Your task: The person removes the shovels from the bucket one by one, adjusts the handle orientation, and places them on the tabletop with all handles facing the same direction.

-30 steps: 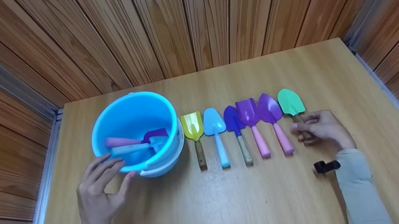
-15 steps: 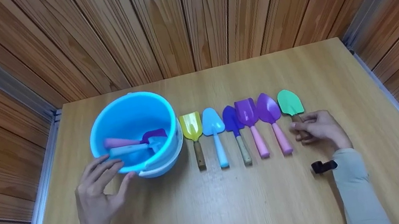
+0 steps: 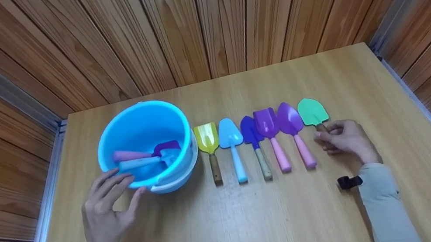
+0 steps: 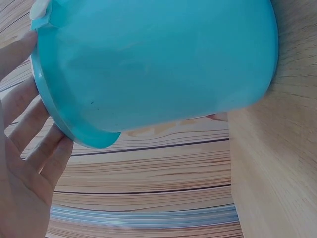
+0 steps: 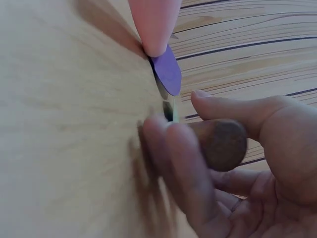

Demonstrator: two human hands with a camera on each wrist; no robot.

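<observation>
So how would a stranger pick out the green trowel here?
Start at the big blue bucket on the wooden table, then follow the row of small digging tools rightward to its end. There, the person's right hand holds the green trowel by its brown handle. No other blade in the row is green.

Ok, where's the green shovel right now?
In the head view, the green shovel is right of centre, last in the line, next to the pointed purple shovel; the right hand grips its brown handle.
</observation>
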